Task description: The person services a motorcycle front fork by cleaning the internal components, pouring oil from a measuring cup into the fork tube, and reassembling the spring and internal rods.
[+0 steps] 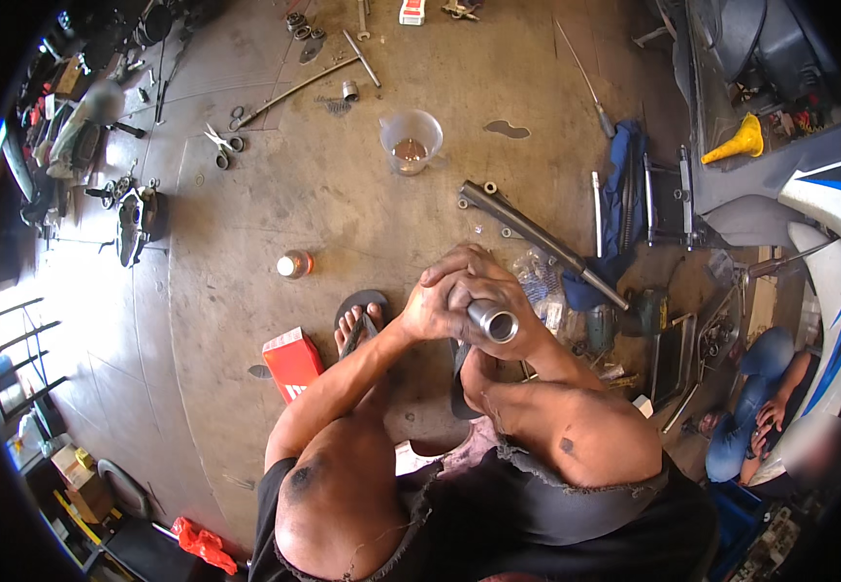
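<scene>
Metal tube [493, 322], silvery, sits in both hands, nearer the person than the jug [428, 130] and a little to its right, with its open end facing up toward the viewer. The left hand [436, 303] and right hand [500, 287] are clasped together around it, fingers overlapping, gripping it between them; which fingers lie on top is hard to tell.

The clear jug stands on the stained floor [246, 209], something brownish showing at its bottom. Right of the jug and slightly nearer lies a long dark pipe [537, 235], with a small ring [490, 187] just beside its far end. Farther right of the jug are a blue cloth [626, 184] and a yellow funnel [739, 142].

Left of the jug are open scissors [228, 145]; beyond them, left of and farther than the jug, lie a T-handle [309, 87] and a socket [349, 91]. Nearer than the jug, to its left, stands a white-capped bottle [296, 264]; nearer still, a red box [292, 363]. Far right of the jug, on its near side, another person [752, 427] is partly visible.
</scene>
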Tool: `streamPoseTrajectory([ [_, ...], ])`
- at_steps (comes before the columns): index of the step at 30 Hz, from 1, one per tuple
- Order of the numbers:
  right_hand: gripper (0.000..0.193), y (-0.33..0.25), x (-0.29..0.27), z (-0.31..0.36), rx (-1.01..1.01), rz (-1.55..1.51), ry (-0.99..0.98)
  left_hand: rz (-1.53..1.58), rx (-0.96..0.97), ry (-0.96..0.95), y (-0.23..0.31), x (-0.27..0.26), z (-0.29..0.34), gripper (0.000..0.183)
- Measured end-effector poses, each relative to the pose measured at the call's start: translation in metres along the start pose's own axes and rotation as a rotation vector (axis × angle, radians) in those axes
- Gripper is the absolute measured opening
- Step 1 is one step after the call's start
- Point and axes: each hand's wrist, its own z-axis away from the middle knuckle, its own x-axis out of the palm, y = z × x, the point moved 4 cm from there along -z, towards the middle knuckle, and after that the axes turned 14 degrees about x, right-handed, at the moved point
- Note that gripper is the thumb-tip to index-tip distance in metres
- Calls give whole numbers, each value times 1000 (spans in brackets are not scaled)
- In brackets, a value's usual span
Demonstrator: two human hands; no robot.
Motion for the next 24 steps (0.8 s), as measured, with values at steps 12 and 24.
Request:
streamPoseTrajectory([
  [12, 45, 226, 1, -72, 511, 65, 464, -10, 24, 460, 49, -97, -4, 34],
  [24, 18, 163, -44, -62, 181, 419, 495, -215, 84, 162, 110, -103, -41, 27],
])
